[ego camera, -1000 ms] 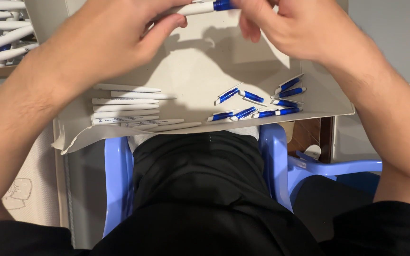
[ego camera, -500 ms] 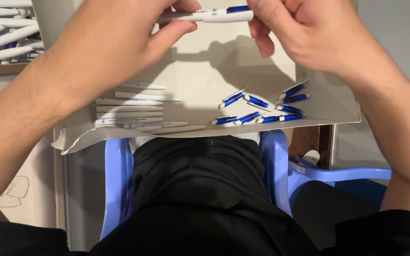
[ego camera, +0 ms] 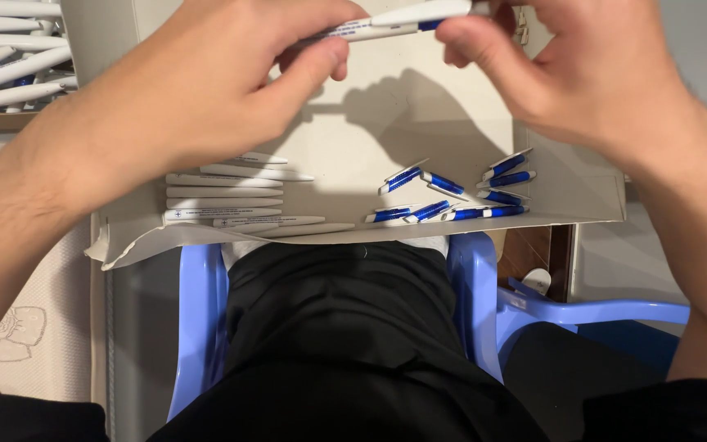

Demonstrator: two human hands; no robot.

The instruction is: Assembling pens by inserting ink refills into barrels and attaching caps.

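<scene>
Overhead, both hands' grip pinches a white pen (ego camera: 386, 23) above the pale cardboard tray (ego camera: 566, 196).

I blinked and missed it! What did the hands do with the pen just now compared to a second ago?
The pen stayed pinched between the left hand and the right hand, and the blue end has mostly slid into the white barrel. The white barrels and blue pieces on the cardboard tray kept their places.

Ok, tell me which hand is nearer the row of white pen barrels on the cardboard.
Left. The left hand hovers directly above the white pen barrels; the right hand is off to their right, above the blue clips.
</scene>
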